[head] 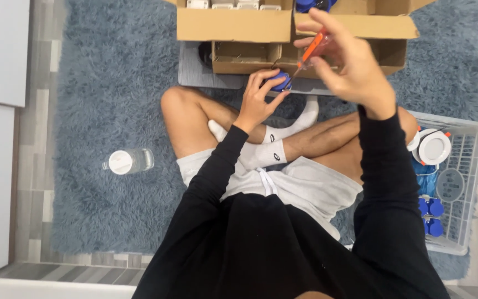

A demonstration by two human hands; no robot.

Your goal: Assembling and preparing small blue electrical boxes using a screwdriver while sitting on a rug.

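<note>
Above the crossed legs, the left hand (256,98) pinches a small blue round part (279,82), fingers curled shut around its rim. Right hand (349,65) grips an orange-handled screwdriver (311,51), fingers closed on the handle, tip angled down onto the part. Judgement: the part looks light, rigid plastic, smooth enough to twist loose; holding by the rim suits it. Cardboard boxes (233,25) sit ahead; a white basket (466,166) with similar blue pieces lies just beside the right knee; a clear bottle (129,161) rests on the rug.
</note>
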